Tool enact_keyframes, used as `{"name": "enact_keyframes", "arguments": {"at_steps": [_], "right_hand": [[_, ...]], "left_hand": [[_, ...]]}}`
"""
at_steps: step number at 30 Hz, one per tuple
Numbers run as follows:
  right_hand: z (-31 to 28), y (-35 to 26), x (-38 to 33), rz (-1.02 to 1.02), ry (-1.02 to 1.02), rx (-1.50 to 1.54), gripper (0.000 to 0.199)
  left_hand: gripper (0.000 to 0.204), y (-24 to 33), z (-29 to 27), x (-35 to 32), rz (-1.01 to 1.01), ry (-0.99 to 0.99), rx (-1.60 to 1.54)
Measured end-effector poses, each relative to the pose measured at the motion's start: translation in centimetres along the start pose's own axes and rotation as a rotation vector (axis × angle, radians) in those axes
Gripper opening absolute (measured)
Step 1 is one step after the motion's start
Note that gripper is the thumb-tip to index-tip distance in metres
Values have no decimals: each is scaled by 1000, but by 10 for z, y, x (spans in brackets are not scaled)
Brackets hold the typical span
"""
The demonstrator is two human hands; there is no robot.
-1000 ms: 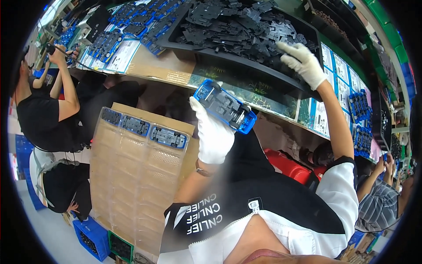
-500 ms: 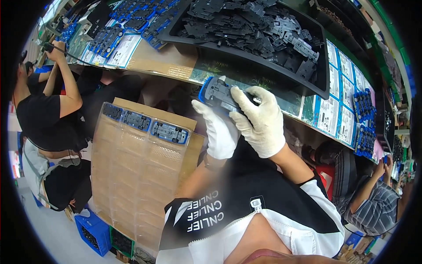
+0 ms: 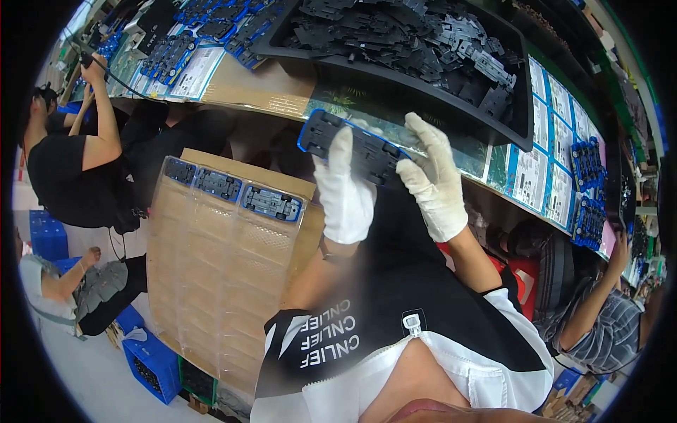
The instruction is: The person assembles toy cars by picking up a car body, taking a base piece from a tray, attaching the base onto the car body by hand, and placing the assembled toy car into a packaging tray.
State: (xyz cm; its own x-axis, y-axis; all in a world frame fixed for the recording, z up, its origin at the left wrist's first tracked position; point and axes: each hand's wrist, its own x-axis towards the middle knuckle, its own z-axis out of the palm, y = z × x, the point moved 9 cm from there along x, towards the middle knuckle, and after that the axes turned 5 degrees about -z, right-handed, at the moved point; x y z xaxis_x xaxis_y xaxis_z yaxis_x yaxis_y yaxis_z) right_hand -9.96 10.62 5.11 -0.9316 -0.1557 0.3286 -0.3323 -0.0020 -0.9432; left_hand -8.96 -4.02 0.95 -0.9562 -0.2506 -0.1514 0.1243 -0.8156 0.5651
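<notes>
Holding a flat black plate with a blue rim up in front of the workbench, both white-gloved hands are on it at once. Its long axis runs from upper left down to lower right, roughly along the front edge of the bench. The left hand comes up from below and wraps the middle of the plate, fingers lying up across its face, closed on it. The right hand pinches the lower-right end, fingers spread a bit above the edge, but that hand also has a grip on the part. So the plate sits between the two hands, the left hand covering its centre and the right one at its end; the upper-left end sticks out free.

Containers: just beyond the plate, up on the bench, is a big black tray heaped with loose dark grey flat parts, piled any which way. Further left on the bench there's a bunch of similar blue-rimmed plates lying on printed sheets, and more of them at the far right. To the lower left a tall stack of cardboard wrapped in clear film carries three blue-rimmed plates in a row on top. Blue crate on the floor, can't see what's inside. Other people are working on both sides
</notes>
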Motion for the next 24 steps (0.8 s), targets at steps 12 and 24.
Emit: {"name": "enact_keyframes", "arguments": {"at_steps": [12,24], "right_hand": [[17,35,-22,394,-35,462,52],[13,37,-32,373,90,454,47]], "left_hand": [[47,10,-3,-13,177,73,384],[31,9,-3,-10,148,4,233]]}}
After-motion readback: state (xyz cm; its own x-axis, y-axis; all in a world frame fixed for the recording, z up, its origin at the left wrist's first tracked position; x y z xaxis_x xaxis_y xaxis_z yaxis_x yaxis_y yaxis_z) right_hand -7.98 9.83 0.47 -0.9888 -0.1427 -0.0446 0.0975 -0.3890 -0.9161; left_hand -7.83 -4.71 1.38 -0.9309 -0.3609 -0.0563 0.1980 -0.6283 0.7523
